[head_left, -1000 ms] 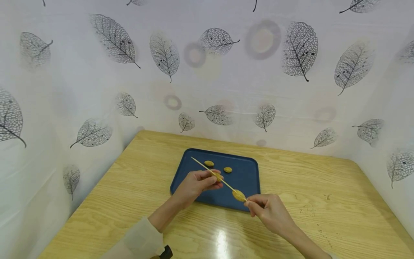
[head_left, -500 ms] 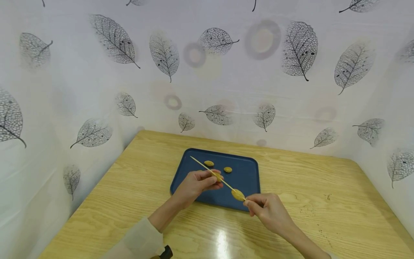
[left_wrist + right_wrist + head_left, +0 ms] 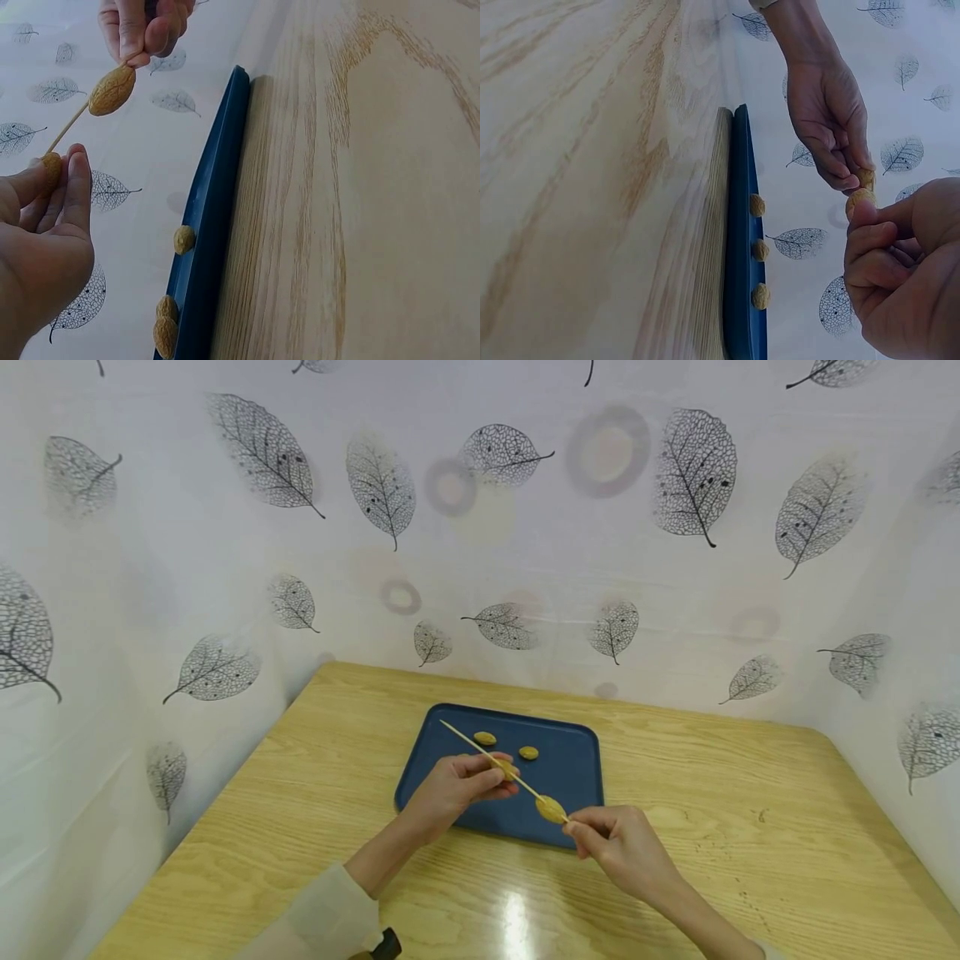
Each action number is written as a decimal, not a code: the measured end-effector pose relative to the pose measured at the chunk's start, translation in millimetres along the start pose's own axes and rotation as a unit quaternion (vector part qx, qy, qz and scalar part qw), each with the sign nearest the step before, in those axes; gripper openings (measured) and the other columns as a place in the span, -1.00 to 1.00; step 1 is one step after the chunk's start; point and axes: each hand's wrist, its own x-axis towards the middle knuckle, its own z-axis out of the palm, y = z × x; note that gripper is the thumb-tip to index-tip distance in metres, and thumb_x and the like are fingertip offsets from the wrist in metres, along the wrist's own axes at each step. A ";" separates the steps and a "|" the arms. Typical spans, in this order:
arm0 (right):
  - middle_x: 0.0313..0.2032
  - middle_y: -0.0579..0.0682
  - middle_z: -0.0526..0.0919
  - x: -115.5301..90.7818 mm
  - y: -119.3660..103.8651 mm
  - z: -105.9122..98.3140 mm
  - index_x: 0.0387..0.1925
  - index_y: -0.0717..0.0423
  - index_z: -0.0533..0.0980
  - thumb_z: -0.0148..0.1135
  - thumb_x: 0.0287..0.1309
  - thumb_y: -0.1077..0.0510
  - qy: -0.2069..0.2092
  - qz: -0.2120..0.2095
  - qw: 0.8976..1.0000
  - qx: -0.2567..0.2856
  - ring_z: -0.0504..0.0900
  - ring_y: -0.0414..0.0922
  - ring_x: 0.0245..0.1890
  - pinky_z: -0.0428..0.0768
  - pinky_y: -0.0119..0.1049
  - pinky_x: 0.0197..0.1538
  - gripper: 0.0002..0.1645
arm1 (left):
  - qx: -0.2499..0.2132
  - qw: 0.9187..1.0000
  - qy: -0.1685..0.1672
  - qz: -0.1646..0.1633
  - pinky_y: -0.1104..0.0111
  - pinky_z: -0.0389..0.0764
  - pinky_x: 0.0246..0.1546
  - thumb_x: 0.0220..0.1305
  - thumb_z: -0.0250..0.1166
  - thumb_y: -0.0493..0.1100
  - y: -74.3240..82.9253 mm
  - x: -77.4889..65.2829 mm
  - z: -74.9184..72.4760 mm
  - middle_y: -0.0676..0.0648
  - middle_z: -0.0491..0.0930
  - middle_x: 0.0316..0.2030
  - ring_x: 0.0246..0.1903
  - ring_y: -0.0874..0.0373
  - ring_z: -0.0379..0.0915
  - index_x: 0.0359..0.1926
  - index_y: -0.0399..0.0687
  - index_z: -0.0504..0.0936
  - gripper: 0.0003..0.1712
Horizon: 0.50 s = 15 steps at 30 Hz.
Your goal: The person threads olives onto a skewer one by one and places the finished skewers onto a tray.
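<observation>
My right hand (image 3: 626, 852) pinches the lower end of a thin wooden skewer (image 3: 467, 740) between thumb and fingertips. A wrinkled yellow-brown oval fruit (image 3: 551, 810), like a preserved olive, sits on the skewer right beside those fingertips. Farther up the skewer my left hand (image 3: 450, 789) pinches a second such fruit (image 3: 51, 172) between thumb and fingers; the skewer's pointed end sticks out well beyond it. Both hands are raised over a dark blue tray (image 3: 573, 768). On it lie more of these fruits (image 3: 484, 738); the right wrist view shows three (image 3: 760, 250).
The tray lies on a light wood-grain table (image 3: 712, 793). A white curtain with leaf prints (image 3: 480, 543) stands behind the table and along its sides. A black band (image 3: 386, 945) shows by the left sleeve (image 3: 322, 914).
My right hand has shifted slightly up and left, and the skewer with its lower fruit has slid a little through the left hand's grip. The left hand stays in place.
</observation>
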 end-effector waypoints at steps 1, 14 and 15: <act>-0.61 -0.13 0.60 0.1 -0.1 0.2 -0.28 0.24 0.74 0.29 0.42 0.20 0.001 0.000 1.000 0.000 0.14 -0.34 -0.78 0.13 -0.52 -0.71 -0.79 | 0.001 1.000 0.001 -0.001 0.23 0.69 0.13 0.54 0.20 -0.31 0.3 -0.2 0.2 -0.22 0.63 0.11 -0.06 0.16 0.70 0.24 -0.53 0.54 -0.61; -0.61 -0.12 0.59 1.7 -0.4 0.7 -0.29 0.25 0.74 0.29 0.42 0.19 0.002 -0.005 1.000 0.004 0.16 -0.35 -0.77 0.15 -0.50 -0.71 -0.78 | 0.000 1.000 0.002 -0.004 0.24 0.69 0.12 0.53 0.21 -0.31 -0.8 -0.2 1.1 -0.19 0.70 -0.02 -0.08 0.16 0.71 0.30 -0.49 0.50 -0.57; -0.61 -0.12 0.59 1.8 -0.4 0.8 -0.29 0.25 0.74 0.29 0.42 0.18 0.001 -0.005 1.000 0.004 0.16 -0.35 -0.77 0.16 -0.51 -0.71 -0.78 | -0.001 1.000 0.001 -0.002 0.24 0.69 0.12 0.53 0.21 -0.30 -1.2 -0.1 0.9 -0.18 0.70 -0.03 -0.08 0.16 0.71 0.30 -0.50 0.49 -0.56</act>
